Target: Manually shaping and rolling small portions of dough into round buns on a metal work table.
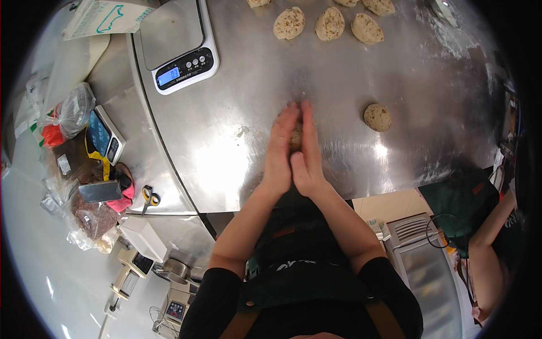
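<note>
A small speckled dough ball [295,137] sits on the steel table between my two hands, mostly covered by them. My left hand [279,155] presses along its left side with the fingers straight and together, pointing away from me. Against its right side lies my right hand [309,157], its thumb bent inward near the ball. The fingertips of both hands almost meet beyond the dough. To the right, apart from my hands, rests a round dough ball [377,117] with brown flecks.
Several rough dough pieces [329,24] lie at the far side of the steel table [243,73]. A kitchen scale [186,68] stands far left. Scissors [149,199], a phone [100,191] and plastic bags [78,110] are on the left counter. Another person's arm [486,254] shows at right.
</note>
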The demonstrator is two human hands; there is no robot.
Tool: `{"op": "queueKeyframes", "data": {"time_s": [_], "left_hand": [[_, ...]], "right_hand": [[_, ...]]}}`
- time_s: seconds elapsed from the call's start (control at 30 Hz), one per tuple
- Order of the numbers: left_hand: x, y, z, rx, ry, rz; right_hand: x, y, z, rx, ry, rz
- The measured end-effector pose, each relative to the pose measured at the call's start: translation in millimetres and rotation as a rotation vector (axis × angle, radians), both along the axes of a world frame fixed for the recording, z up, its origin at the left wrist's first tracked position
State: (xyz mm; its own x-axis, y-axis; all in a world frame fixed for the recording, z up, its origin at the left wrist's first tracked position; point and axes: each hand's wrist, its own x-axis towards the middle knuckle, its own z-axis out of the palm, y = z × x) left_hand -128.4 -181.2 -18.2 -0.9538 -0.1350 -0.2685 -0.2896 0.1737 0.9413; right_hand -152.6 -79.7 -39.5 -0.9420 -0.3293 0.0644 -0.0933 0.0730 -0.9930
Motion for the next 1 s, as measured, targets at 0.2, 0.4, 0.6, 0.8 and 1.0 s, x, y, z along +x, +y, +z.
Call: {"op": "queueKeyframes", "data": {"time_s": [0.2,0.4,0.6,0.8,1.0], "left_hand": [[0.7,3.2,0.3,0.012,0.06,0.017],[4.6,2.1,-2.0,-0.036,0.144,0.0],[-7.2,-6.0,-7.5,0.131,0.038,-0.023],[11.7,6.9,-3.2,0.045,0.201,0.044],[1.4,4.6,-4.9,0.016,0.162,-0.035]], "right_hand": [[-26.4,-0.7,6.1,-0.019,-0.039,0.095],[-16.2,-7.5,5.1,-0.047,-0.062,0.061],[-8.2,-2.7,0.1,-0.155,0.091,-0.037],[-32.5,1.8,3.4,-0.051,-0.07,0.096],[-18.0,-1.5,3.1,-0.082,-0.067,0.068]]}}
